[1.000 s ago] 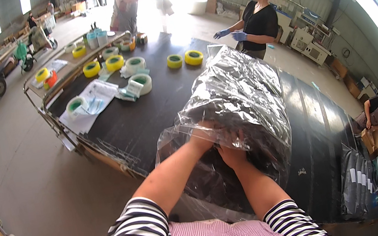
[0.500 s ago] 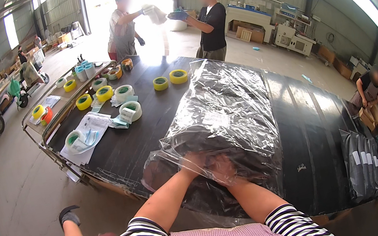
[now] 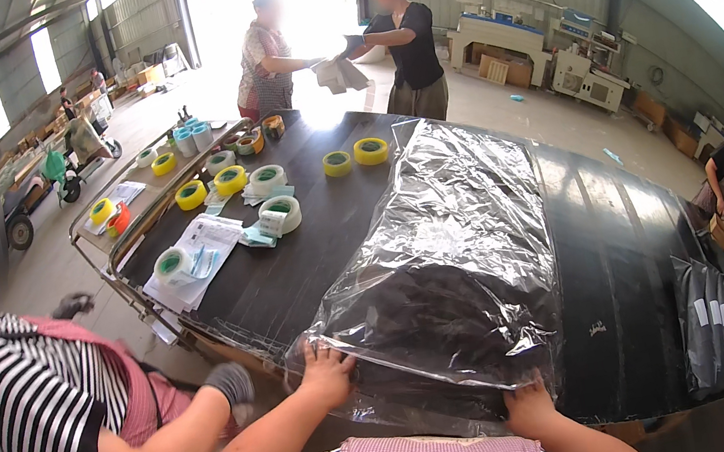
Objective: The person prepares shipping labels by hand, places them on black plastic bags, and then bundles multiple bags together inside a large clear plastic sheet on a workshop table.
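A large clear plastic bag (image 3: 465,208) lies over the near middle of the black table, with a dark folded bundle (image 3: 426,312) inside it. My left hand (image 3: 324,380) rests on the bag's near left corner, its fingers spread on the film. At the near right corner, the fingers of my right hand (image 3: 531,401) are closed on the bag's edge; my thumb is hard to make out. Between both hands the bag's edge runs as a slanting line, with loose film hanging over the table's front.
Yellow and white tape rolls (image 3: 337,164) and printed papers (image 3: 208,243) lie left on the black table (image 3: 282,269). Grey packed bags (image 3: 711,329) lie right. A co-worker in stripes (image 3: 22,383) stands close at my left, a gloved hand (image 3: 233,384) near my forearm. Two people stand across the table.
My hands have come out from under the film and moved apart to the bag's near corners. The bag's near edge now lies lower. The co-worker at left has come further into view.
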{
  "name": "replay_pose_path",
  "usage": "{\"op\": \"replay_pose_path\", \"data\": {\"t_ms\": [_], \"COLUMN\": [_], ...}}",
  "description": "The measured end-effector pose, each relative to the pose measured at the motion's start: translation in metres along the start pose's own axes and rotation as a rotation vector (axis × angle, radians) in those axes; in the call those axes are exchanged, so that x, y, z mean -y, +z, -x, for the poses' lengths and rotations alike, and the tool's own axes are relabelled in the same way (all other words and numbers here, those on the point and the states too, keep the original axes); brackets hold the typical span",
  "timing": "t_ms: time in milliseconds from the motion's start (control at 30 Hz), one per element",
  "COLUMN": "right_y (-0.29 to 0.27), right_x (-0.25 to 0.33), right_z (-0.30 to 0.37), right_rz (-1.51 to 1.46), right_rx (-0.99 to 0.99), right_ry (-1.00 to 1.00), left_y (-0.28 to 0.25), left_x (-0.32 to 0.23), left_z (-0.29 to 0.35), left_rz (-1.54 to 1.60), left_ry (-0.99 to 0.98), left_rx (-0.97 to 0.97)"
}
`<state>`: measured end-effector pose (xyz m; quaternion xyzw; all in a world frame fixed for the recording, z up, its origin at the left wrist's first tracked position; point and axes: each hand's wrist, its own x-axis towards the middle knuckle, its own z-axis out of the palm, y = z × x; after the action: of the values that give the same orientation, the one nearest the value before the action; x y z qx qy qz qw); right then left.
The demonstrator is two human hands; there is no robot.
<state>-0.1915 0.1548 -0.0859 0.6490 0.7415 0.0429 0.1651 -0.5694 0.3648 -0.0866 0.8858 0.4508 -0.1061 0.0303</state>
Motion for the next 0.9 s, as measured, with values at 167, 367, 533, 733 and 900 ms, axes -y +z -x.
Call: {"op": "replay_pose_path", "data": {"t_ms": [167,367,533,733,900], "right_y": [-0.063,-0.060,-0.014,-0.009,0.006], "right_x": [-0.022,-0.060,-0.079,-0.081,-0.094], "right_z": [0.065,0.136,0.120,0.058,0.060], "right_rz": [-0.369,-0.191,-0.291,-0.286,-0.101], "right_rx": [0.392,-0.653,-0.585,-0.740,-0.405], "right_ry": [-0.147,-0.148,0.084,-0.175,-0.336], "left_y": [0.013,0.002,-0.010,-0.055,-0.065], "left_x": [0.029,0.088,0.140,0.118,0.082], "left_z": [0.043,0.097,0.041,-0.041,-0.063], "left_rz": [-0.006,0.230,0.067,0.004,-0.354], "left_ry": [0.144,0.389,0.256,0.571,0.849], "left_rx": [-0.136,-0.751,-0.761,-0.796,-0.512]}}
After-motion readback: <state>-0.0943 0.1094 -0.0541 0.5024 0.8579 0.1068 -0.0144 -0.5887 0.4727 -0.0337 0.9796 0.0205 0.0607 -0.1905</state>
